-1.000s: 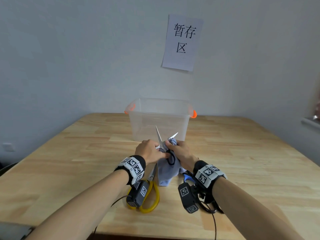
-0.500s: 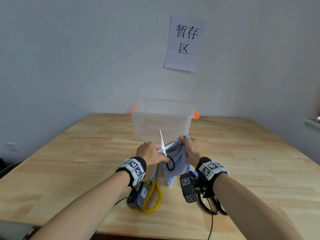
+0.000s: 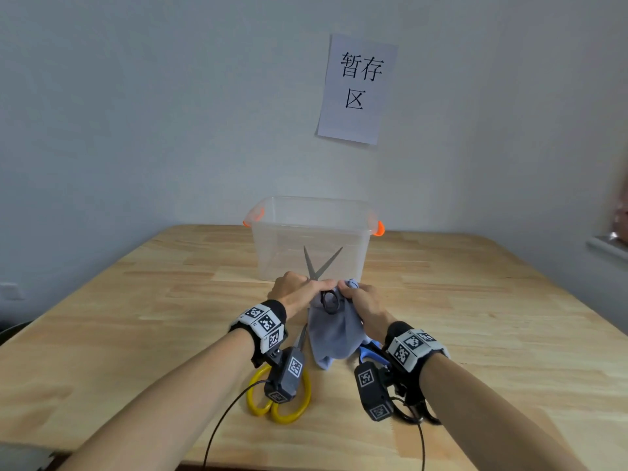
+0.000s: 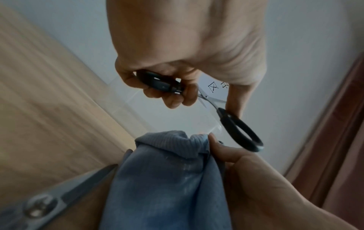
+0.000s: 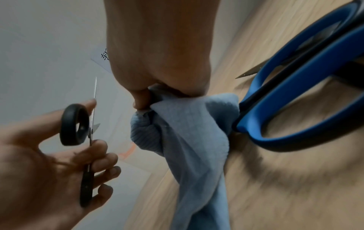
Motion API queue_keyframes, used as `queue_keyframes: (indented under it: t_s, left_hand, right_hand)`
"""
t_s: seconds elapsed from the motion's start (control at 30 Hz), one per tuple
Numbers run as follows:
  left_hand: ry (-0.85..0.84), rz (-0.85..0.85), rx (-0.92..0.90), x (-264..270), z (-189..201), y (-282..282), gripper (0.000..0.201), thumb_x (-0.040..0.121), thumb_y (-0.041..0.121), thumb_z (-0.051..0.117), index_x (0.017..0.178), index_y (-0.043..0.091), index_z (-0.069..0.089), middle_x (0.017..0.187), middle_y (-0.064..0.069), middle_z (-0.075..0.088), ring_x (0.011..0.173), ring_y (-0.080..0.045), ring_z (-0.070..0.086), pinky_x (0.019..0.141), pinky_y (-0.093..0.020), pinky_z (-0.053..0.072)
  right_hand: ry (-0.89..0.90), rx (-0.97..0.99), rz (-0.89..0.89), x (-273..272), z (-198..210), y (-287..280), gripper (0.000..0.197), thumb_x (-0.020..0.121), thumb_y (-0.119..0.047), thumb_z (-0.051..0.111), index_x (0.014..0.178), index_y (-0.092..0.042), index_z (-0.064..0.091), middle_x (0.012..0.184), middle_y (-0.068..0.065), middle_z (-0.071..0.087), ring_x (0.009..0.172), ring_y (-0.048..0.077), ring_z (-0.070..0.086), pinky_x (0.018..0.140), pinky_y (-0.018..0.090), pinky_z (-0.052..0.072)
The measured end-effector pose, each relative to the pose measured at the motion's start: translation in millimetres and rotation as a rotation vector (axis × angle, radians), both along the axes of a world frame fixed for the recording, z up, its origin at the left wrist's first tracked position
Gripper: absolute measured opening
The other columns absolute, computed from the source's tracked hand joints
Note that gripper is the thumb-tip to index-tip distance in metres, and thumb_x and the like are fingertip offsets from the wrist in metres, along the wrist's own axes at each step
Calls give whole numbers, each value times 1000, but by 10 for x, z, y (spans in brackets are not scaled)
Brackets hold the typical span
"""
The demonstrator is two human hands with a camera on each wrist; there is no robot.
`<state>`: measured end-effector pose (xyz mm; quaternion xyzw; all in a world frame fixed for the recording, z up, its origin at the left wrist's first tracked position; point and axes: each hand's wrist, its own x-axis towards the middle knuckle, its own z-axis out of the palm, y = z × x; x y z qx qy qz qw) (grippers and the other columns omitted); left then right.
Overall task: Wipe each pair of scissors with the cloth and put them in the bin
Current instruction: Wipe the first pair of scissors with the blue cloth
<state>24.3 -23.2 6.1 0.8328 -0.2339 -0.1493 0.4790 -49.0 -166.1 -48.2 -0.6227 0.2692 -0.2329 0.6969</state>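
Nearest the person, the yellow-handled scissors (image 3: pixel 279 397) and the blue-handled scissors (image 3: pixel 372 353) lie on the wooden table (image 3: pixel 136 317), on the near side of the clear plastic bin (image 3: pixel 311 237). Just beyond them the left hand (image 3: pixel 294 294) grips one handle of the black-handled scissors (image 3: pixel 323 277), blades spread and pointing up in front of the bin. Beside it the right hand (image 3: pixel 365 302) pinches the blue cloth (image 3: pixel 334 334), which hangs down to the table. On the wall behind the bin hangs a paper sign (image 3: pixel 356 90).
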Motion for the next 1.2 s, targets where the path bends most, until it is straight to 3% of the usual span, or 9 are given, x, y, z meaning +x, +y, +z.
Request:
queue_keyframes:
  t_s: [0.1,0.3,0.47,0.57,0.67,0.73,0.83,1.0,1.2]
  left_hand:
    - [95,-53,-79,-13,16,7,31,78,43,75,74,12,71,68,4,61,69,-14,55,62,-27,40]
    - [191,-175,-113,-90,29,-9,19,64,36,71,62,20,60,62,5,56,70,-16,51,66,-30,36]
    - [208,-242,-135,-172,78,-12,14,75,12,68,68,17,57,65,5,56,69,-11,50,62,-26,34]
    - [260,-242,-180,-201,82,-45,17,56,20,55,67,16,42,62,3,38,60,-14,34,56,-28,27]
    - [344,-232,-228,-208,42,-62,29,51,20,47,78,10,52,74,-1,44,68,-13,39,62,-29,30]
    - [382,-235,-259,-190,14,-74,40,58,21,47,92,5,60,84,-8,53,77,-16,46,68,-30,36]
    - [383,-208,-263,-150,-3,-100,27,86,10,42,101,5,65,97,-15,61,87,-20,52,76,-29,41]
    - [356,-218,-226,-32,-133,-136,25,101,-1,42,82,4,56,67,-9,55,56,-15,52,53,-20,38]
    - [251,-169,-252,85,-232,-118,12,96,2,60,85,1,62,64,-7,54,53,-13,48,46,-18,39]
  right_hand:
    - [10,-17,0,-4,0,-20,24,95,-21,67,75,-8,70,77,10,72,82,28,67,89,44,55]
    - [19,-30,7,0,-32,-34,20,92,-21,70,82,-4,72,92,20,73,92,33,68,94,48,54]
    - [16,-36,30,-26,-37,-51,20,93,-20,68,78,-6,71,86,17,72,90,30,67,92,45,53]
    - [13,-46,43,-56,-14,-60,20,94,-19,67,81,-4,69,84,15,71,82,26,66,81,37,55]
    - [11,-54,45,-62,-37,-85,21,93,-20,68,81,-3,71,87,20,72,85,31,68,87,43,56]
    - [15,-64,45,-56,-48,-95,21,92,-22,69,81,-4,72,90,22,73,89,34,69,92,49,56]
    - [13,-79,61,-51,-45,-98,22,93,-21,68,76,-7,73,85,19,74,86,32,69,92,51,56]
    - [-8,-89,58,-70,-42,-92,18,95,-21,66,87,-6,72,89,15,73,87,26,68,90,42,56]
    - [-22,-76,75,-69,-40,-102,21,97,-26,62,90,-7,68,92,16,72,93,28,67,94,45,54]
